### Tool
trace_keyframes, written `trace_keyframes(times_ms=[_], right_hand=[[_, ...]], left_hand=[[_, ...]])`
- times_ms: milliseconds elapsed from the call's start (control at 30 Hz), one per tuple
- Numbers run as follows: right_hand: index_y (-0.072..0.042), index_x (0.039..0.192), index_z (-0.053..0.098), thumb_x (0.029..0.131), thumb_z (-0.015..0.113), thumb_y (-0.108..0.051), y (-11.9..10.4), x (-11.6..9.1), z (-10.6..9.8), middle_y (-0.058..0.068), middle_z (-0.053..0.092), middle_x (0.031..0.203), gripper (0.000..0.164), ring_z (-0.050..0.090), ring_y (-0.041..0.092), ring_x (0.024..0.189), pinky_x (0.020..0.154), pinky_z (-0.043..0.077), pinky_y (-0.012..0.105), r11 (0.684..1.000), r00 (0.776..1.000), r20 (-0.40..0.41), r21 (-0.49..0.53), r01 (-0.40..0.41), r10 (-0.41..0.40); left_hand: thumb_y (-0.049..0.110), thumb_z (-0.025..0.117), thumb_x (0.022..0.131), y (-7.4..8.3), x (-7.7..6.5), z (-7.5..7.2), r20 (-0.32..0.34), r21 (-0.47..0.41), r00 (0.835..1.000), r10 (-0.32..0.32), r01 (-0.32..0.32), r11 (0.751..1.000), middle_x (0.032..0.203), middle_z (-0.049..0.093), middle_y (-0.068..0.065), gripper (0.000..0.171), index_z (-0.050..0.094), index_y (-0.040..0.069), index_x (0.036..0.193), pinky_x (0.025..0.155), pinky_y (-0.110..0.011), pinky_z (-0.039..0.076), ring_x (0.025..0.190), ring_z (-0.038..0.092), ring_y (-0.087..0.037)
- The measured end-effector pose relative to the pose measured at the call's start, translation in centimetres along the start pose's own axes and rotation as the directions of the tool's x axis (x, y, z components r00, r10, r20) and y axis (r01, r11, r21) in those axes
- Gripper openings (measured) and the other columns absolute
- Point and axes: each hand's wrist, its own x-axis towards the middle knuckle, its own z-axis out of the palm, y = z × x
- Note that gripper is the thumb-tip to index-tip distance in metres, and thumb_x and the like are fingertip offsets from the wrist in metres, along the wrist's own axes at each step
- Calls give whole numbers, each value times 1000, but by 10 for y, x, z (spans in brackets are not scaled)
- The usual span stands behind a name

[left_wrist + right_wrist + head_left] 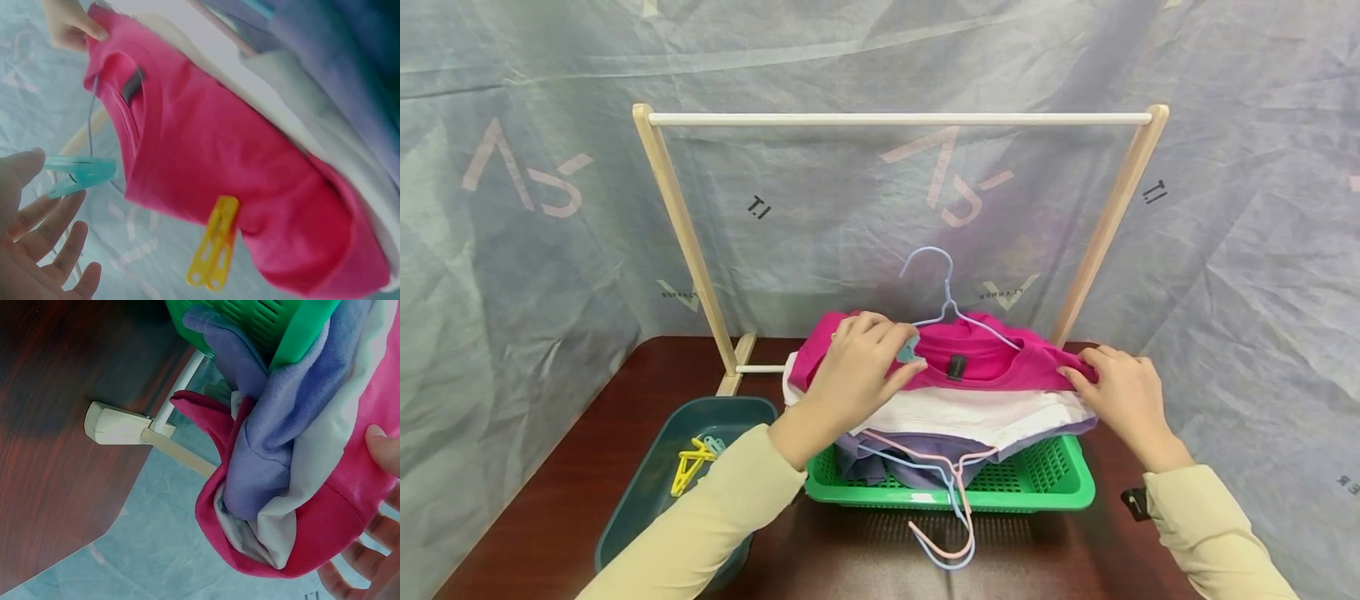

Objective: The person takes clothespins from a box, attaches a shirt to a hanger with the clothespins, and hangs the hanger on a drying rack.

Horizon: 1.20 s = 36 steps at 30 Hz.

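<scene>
In the head view my left hand point(850, 367) pinches a teal clothespin point(81, 170) between thumb and fingers, beside the neckline of a bright pink shirt point(1045, 365). The left wrist view shows the clothespin just off the collar, its handles pressed toward each other. A blue hanger point(950, 287) stands in the shirt's neck opening, hook upward. One yellow clothespin point(215, 244) is clipped to the shirt's shoulder edge. My right hand point(1123, 396) holds the other shoulder of the shirt, thumb on the front and fingers behind.
Below the pink shirt, white point(955, 412) and purple garments lie over a green basket point(955, 498), with pink and blue hangers hooked toward me. A dark teal bin point(647, 467) at left contains several clothespins point(692, 462). A wooden rack with a white rail point(895, 119) stands behind.
</scene>
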Motion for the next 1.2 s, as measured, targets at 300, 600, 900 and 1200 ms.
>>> trace_keyframes(times_ms=[300, 600, 900, 1200], right_hand=[[-7, 77, 64, 69, 76, -23, 2, 1, 2, 6, 57, 64, 21, 55, 25, 58, 57, 33, 40, 1000, 1000, 1, -1, 9, -9], [-10, 69, 61, 70, 75, -24, 4, 0, 4, 5, 57, 62, 20, 54, 26, 56, 53, 31, 38, 1000, 999, 53, -2, -6, 6], [-7, 77, 66, 71, 74, -22, 5, -2, 8, 11, 64, 70, 18, 58, 33, 61, 55, 34, 43, 1000, 998, 64, 0, -22, 22], [-7, 77, 65, 70, 74, -21, 6, -3, 12, 12, 64, 69, 18, 57, 34, 58, 56, 33, 43, 1000, 999, 43, 7, -28, 28]], left_hand=[[39, 65, 82, 17, 13, 12, 21, 21, 998, 51, -52, 998, 96, 65, 0, 35, 59, 14, 104, 86, -36, 40, 97, 53, -16], [41, 63, 83, 29, 25, 21, 57, 30, 995, 78, -80, 996, 92, 64, 3, 34, 58, 15, 104, 86, -34, 40, 98, 52, -15], [42, 59, 86, 45, 43, 29, 110, 37, 988, 110, -115, 993, 100, 64, 7, 33, 58, 17, 108, 87, -31, 39, 100, 50, -13], [44, 55, 87, 61, 55, 47, 137, 81, 983, 124, -135, 987, 104, 64, 10, 35, 58, 19, 112, 90, -29, 37, 104, 49, -11]])
